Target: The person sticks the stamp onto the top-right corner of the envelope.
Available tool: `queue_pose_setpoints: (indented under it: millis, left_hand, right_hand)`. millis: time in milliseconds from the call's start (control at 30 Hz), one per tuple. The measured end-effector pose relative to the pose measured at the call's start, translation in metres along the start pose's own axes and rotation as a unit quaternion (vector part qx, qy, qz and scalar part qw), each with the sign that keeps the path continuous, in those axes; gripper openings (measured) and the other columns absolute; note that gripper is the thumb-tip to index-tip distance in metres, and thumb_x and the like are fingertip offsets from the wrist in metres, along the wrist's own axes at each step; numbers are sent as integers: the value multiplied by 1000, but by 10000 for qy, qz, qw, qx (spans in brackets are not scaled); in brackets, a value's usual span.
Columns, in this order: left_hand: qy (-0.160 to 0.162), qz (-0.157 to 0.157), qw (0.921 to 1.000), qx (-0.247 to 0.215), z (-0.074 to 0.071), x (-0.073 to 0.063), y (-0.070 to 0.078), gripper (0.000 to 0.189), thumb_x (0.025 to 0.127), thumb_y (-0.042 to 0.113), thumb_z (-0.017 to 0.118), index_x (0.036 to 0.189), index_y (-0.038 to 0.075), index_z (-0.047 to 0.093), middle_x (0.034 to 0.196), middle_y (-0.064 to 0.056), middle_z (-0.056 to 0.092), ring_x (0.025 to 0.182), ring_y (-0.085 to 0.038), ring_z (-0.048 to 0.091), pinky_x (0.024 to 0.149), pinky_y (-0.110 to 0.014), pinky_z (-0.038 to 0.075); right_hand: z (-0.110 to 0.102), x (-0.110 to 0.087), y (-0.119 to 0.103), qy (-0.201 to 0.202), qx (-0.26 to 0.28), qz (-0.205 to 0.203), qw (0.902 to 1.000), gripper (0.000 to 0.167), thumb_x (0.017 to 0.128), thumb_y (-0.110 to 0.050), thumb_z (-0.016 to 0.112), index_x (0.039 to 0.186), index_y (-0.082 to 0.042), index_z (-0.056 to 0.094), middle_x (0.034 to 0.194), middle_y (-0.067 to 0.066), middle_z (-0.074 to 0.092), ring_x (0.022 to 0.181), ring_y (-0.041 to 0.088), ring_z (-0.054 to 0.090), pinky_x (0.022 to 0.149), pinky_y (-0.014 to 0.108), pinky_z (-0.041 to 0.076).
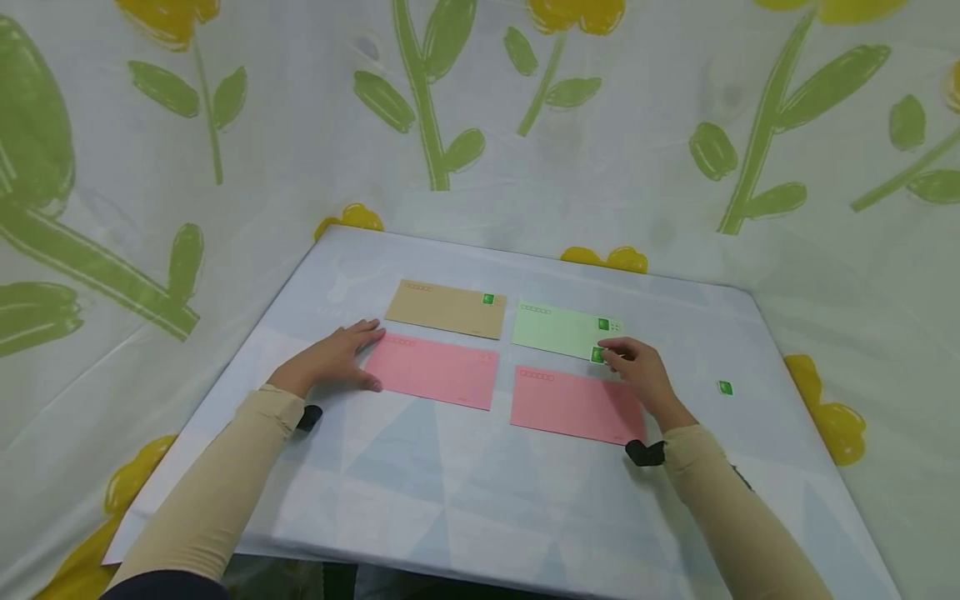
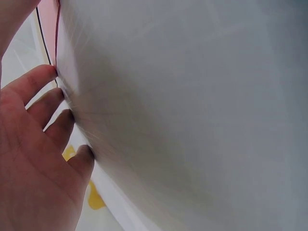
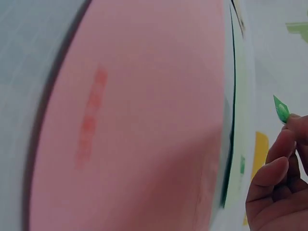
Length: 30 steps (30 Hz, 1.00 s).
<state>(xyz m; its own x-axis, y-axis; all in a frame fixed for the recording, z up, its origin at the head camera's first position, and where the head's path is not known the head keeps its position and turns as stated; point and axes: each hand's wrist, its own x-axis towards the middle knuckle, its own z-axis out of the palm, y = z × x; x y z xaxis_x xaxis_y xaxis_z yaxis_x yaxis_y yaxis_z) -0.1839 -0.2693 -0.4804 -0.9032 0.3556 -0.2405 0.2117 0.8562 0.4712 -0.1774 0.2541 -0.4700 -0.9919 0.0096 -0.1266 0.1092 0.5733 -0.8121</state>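
Between thumb and fingers, my right hand [image 1: 641, 371] pinches a small green stamp [image 1: 597, 355]. That stamp [image 3: 281, 109] is raised above the table in the right wrist view. In the head view it overlaps the lower right of the light green envelope [image 1: 555, 331], which has another green stamp [image 1: 603, 324] at its upper right. Below lies a pink envelope [image 1: 566, 408], partly hidden by my right hand and wrist. My left hand [image 1: 333, 360], fingers spread, rests at the left edge of a second pink envelope [image 1: 435, 372]. The left wrist view shows its fingertips [image 2: 67, 115] on the table.
A brown envelope [image 1: 442, 310] with a green stamp [image 1: 488, 298] lies at the back left. One loose green stamp [image 1: 725, 387] is on the table [image 1: 420, 483] at the right. A flower-patterned cloth [image 1: 585, 175] hangs behind.
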Motion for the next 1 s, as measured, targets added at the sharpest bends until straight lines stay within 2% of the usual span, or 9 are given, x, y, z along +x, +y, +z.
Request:
queue_pose_setpoints:
  millis: [333, 700, 1000]
  left_hand:
    - [-103, -136, 9998, -111, -1, 0, 2, 109, 75, 45, 90, 160, 7, 32, 169, -18, 16, 154, -45, 7, 122, -65, 12]
    - [-162, -171, 9997, -93, -2, -2, 0, 110, 74, 44, 90, 160, 8, 32, 169, -16, 15, 155, -40, 5, 123, -63, 9]
    - [-93, 107, 9999, -49, -1, 2, -3, 109, 74, 45, 90, 158, 4, 34, 168, -18, 18, 155, -39, 6, 125, -60, 8]
  right_hand:
    - [22, 6, -22, -153, 137, 82, 9998, 33, 103, -26, 61, 132, -12, 66, 122, 12, 63, 102, 28, 57, 85, 32, 53]
    - [48, 10, -39, -267, 226, -130, 9993, 31, 103, -25, 62, 131, -13, 67, 122, 10, 64, 102, 29, 58, 90, 36, 53]
    - [59, 13, -48, -405, 277, -182, 9986, 28, 103, -25, 63, 129, -16, 69, 117, 8, 64, 98, 28, 58, 84, 35, 51]
